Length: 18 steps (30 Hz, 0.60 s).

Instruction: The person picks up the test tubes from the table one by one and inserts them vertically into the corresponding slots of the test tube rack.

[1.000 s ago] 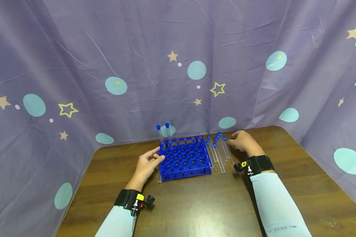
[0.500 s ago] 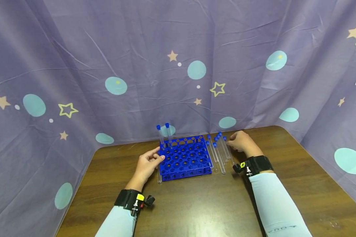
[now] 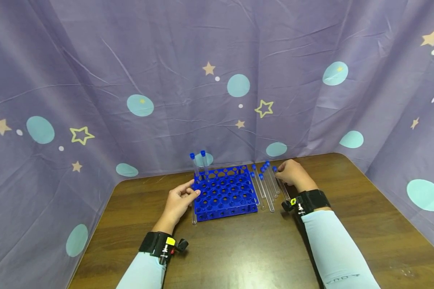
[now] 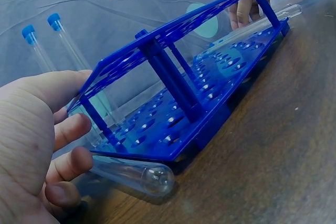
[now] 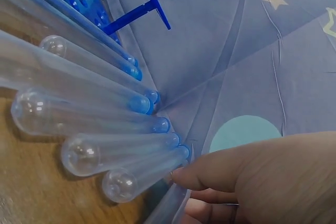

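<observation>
A blue test tube rack [image 3: 224, 194] sits on the table. My left hand [image 3: 179, 200] grips its left end, thumb over the top plate and other fingers curled below. Two capped test tubes [image 4: 60, 32] stand upright in the rack's back left corner. Another clear tube [image 4: 152, 179] lies along that left end, partly hidden by the hand. To the right of the rack, several blue-capped test tubes [image 3: 267, 194] lie side by side. At the rightmost one [image 3: 283, 188], my right hand [image 3: 293, 173] pinches the clear tube [image 5: 176, 203] just below its cap.
The wooden table [image 3: 231, 253] carries everything, its back edge close against a purple patterned curtain [image 3: 188, 120]. Wrist bands with cameras sit on both arms, the right band [image 3: 312, 200] close to the lower end of the pinched tube.
My right hand has shifted slightly left onto the rightmost test tube and taken hold of it; that tube's lower end has swung a little to the right. The left hand and rack stay put.
</observation>
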Available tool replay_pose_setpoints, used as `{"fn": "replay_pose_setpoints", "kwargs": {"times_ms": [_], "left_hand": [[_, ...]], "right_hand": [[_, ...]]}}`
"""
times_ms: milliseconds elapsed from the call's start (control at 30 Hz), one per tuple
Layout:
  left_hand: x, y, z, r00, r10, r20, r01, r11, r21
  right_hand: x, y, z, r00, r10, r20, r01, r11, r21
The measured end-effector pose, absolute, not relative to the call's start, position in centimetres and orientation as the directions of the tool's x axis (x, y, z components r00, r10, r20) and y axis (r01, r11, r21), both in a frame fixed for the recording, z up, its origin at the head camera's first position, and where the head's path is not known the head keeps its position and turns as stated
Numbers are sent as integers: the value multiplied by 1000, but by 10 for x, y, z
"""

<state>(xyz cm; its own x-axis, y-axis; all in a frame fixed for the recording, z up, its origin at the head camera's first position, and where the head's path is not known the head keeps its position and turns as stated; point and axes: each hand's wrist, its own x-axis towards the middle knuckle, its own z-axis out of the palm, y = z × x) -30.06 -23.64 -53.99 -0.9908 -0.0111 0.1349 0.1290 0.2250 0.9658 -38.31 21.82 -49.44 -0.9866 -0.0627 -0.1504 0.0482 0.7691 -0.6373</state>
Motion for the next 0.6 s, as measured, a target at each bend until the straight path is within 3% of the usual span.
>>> {"fn": "replay_pose_setpoints", "kwargs": {"times_ms": [600], "left_hand": [[-300, -235, -539, -991, -12, 134, 128, 233, 964]], "right_hand": [[-377, 215, -495, -997, -34, -64, 6, 839, -545]]}}
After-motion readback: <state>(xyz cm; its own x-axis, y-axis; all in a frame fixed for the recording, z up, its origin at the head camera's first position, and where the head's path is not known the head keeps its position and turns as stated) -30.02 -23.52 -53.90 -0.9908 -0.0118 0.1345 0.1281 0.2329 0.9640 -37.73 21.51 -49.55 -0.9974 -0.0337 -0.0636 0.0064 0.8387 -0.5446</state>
